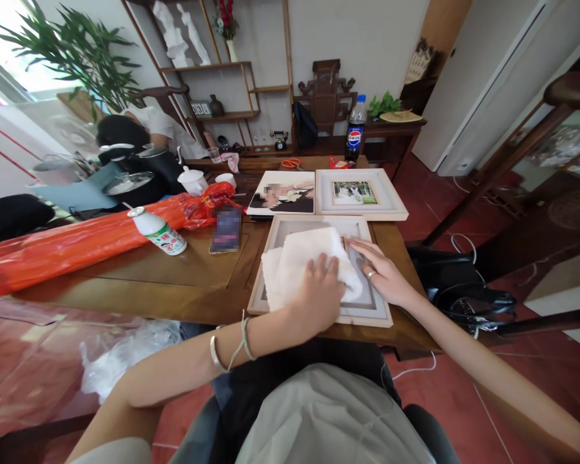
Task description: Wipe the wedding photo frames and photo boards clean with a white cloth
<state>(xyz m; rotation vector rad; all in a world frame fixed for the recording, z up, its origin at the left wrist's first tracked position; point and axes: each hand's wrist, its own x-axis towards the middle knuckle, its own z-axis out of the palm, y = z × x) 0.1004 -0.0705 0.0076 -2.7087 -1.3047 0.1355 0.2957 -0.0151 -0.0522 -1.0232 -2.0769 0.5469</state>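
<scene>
A light wooden picture frame (367, 319) lies flat at the near edge of the table, a folded white towel (297, 258) covering most of its middle. My left hand (321, 293) presses on the towel with bent fingers gripping the cloth. Beside it, my right hand (381, 269) rests at the frame's right side, fingers stretched out and touching the towel's edge. Whatever picture is inside this frame is mostly hidden. Just behind are a second frame (326, 205) with a small photo in a white mount and a large photo print (285, 193).
Left on the wooden table (212, 283) are a phone (226, 231), a white bottle (158, 231) and a long red plastic-wrapped bundle (91, 248). Orange scissors (292, 164) and a cola bottle (355, 132) stand farther back. Another person (147, 132) bends at the far left.
</scene>
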